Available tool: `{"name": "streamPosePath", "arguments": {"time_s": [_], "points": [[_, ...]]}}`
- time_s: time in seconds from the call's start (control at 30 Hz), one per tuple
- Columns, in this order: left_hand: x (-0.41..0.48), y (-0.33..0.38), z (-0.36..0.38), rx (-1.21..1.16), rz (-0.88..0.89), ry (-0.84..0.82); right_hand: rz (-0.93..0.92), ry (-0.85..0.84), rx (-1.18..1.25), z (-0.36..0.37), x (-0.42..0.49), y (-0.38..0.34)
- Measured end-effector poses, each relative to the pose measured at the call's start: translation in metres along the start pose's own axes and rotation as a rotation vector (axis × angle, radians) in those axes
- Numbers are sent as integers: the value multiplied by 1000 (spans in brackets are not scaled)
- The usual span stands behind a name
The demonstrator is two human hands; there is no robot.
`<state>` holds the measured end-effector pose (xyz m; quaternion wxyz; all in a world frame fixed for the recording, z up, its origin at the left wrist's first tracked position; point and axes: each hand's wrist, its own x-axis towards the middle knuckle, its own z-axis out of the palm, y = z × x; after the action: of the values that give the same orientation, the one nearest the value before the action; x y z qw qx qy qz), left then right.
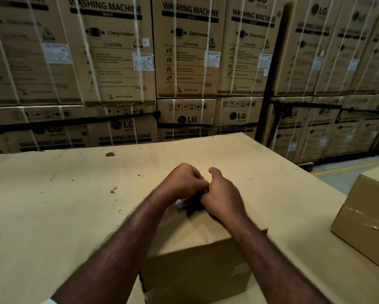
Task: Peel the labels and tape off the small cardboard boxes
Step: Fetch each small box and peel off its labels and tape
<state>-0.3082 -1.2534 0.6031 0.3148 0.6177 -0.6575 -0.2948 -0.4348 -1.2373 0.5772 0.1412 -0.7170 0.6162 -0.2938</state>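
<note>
A small brown cardboard box [197,255] stands in front of me on a wide cardboard-covered surface [63,205]. Both my hands are over the far edge of its top. My left hand [182,183] is curled into a fist and my right hand [222,194] is curled beside it, the fingers of both meeting between them. A white label [182,203] peeks out beneath the hands at the box's far edge. The fingers hide what they pinch, so I cannot tell whether it is the label or tape.
A second cardboard box [368,218] with clear tape on its side sits at the right. Behind the surface rises a wall of strapped washing machine cartons [184,62]. Grey floor with a yellow line [342,170] shows at the right. Small scraps [110,154] dot the surface.
</note>
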Motion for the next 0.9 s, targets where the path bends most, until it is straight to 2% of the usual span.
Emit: {"name": "streamPosePath", "arguments": {"time_s": [0.13,0.27,0.4,0.5,0.67,0.9], "points": [[-3,-5,-6,-66,35,-7,27,2,131,0,4,6],[-3,-29,-20,-271,53,24,39,36,446,7,7,14],[-5,-57,-38,-290,21,-116,29,13,727,6,9,16],[-4,-63,-52,-372,4,-229,-2,1,822,2,7,15],[-3,-55,-62,-315,4,-433,-22,-32,964,-3,6,18],[-12,-53,-61,-433,14,-350,-46,-75,1039,-13,-1,16]]}}
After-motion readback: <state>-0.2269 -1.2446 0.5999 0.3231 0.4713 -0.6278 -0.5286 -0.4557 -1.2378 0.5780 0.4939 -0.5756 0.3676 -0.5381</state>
